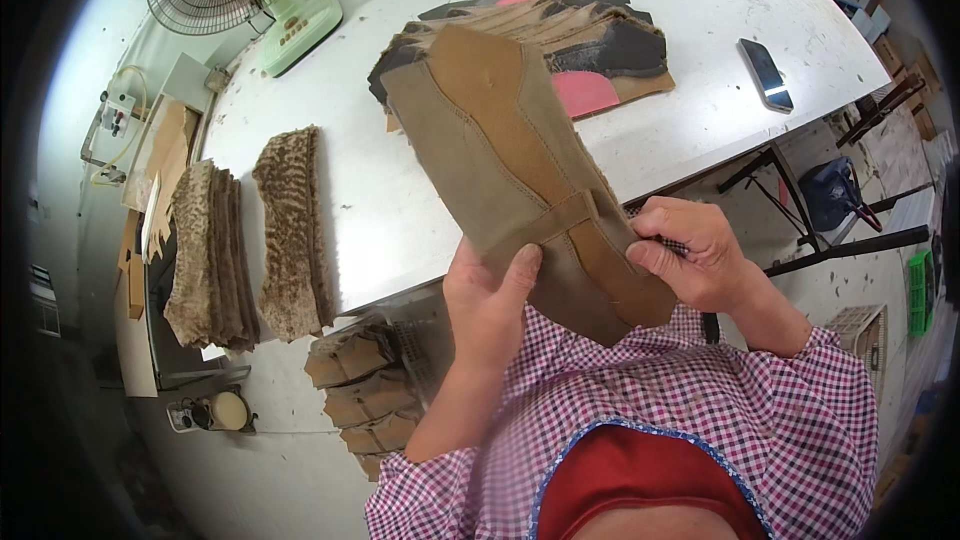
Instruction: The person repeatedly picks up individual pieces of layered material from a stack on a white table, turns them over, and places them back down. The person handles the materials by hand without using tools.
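Held up over the near edge of the table is a stitched leather panel (500, 155), grey-brown with lighter tan inserts and a raised strap-like band across it. A fuzzy lining edge shows along its right side. My left hand (487, 295) grips the panel's lower left edge, thumb on the front face and the other fingers hidden behind. On the opposite edge, by the end of the band, my right hand (690, 250) pinches it between thumb and curled fingers. The panel tilts, its upper end leaning left and covering part of a stack of cut pieces (625, 45).
Two stacks of brown furry strips, one thick (205, 250) and one thinner (290, 230), lie at the table's left. A green fan (300, 30) stands far left and a phone (766, 75) lies at right. Below the table edge sit bundled brown pieces (370, 395).
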{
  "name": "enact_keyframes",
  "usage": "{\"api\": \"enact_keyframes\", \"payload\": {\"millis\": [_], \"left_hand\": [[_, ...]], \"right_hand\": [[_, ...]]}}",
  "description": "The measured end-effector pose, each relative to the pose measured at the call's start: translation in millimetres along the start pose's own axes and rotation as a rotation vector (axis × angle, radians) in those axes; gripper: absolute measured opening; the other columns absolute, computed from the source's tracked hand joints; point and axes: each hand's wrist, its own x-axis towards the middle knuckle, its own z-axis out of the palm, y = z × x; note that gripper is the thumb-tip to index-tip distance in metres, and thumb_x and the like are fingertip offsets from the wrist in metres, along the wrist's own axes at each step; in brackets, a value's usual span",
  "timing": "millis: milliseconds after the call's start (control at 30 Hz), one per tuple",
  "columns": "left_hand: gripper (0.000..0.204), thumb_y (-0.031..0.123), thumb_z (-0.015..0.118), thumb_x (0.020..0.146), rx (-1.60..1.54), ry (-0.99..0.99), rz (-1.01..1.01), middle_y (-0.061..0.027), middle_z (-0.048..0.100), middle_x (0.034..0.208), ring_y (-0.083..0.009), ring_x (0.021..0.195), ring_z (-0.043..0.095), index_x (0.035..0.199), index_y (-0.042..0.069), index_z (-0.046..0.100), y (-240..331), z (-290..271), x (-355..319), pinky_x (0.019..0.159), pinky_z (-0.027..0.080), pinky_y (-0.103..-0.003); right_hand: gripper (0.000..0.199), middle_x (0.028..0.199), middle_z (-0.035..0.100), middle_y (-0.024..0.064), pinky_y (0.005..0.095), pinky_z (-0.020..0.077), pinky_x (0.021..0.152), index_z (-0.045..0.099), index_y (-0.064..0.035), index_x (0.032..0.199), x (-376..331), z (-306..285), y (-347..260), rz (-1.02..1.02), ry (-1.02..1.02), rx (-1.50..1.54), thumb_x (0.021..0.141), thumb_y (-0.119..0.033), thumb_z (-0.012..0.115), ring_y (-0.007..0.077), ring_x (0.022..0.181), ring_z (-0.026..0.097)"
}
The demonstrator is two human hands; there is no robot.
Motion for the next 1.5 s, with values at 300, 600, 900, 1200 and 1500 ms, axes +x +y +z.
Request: {"api": "enact_keyframes", "payload": {"millis": [300,600,900,1200,1500], "left_hand": [[0.034,0.000,0.056,0.091,-0.195,-0.033,-0.099,-0.0143,0.063,0.117,-0.0194,0.104,0.062,0.123,-0.006,0.050,7,-15,-1,0.092,0.050,-0.033],[0.037,0.003,0.051,0.091,0.020,-0.005,-0.129,-0.0191,0.059,0.122,-0.0264,0.109,0.061,0.125,-0.011,0.046,-3,-25,-6,0.093,0.050,-0.039],[0.056,0.003,0.056,0.090,0.198,0.004,0.046,-0.0180,0.050,0.134,-0.0281,0.119,0.054,0.140,-0.005,0.033,15,-3,-14,0.103,0.042,-0.040],[0.047,-0.002,0.057,0.071,1.700,-0.131,0.780,-0.0203,0.056,0.107,-0.0383,0.090,0.055,0.118,0.001,0.056,20,30,44,0.089,0.046,-0.049],[0.024,0.016,0.053,0.085,1.603,-0.487,-0.009,-0.0228,0.065,0.101,-0.0383,0.095,0.064,0.102,0.003,0.063,-74,13,47,0.082,0.051,-0.049]], "right_hand": [[0.010,0.070,0.055,0.0105,0.0324,0.0420,0.052,0.063,0.0016,0.086,-2,0,5,-0.123,-0.046,-0.058,0.080,-0.002,0.069,0.0246,0.059,0.053],[0.009,0.070,0.056,0.0103,0.0305,0.0411,0.053,0.063,0.0021,0.088,-7,-4,9,0.016,-0.047,0.008,0.082,-0.003,0.067,0.0218,0.059,0.053],[0.011,0.077,0.060,0.0101,0.0302,0.0453,0.059,0.064,0.0032,0.094,0,12,15,0.098,-0.037,0.105,0.088,-0.006,0.063,0.0212,0.065,0.057],[0.014,0.090,0.064,0.0146,0.0355,0.0520,0.073,0.065,0.0004,0.098,-13,31,40,0.056,0.045,0.035,0.088,-0.009,0.064,0.0306,0.082,0.064],[0.014,0.096,0.065,0.0164,0.0379,0.0498,0.077,0.063,0.0025,0.097,31,12,27,-0.127,0.206,-0.096,0.088,-0.007,0.059,0.0325,0.088,0.063]]}}
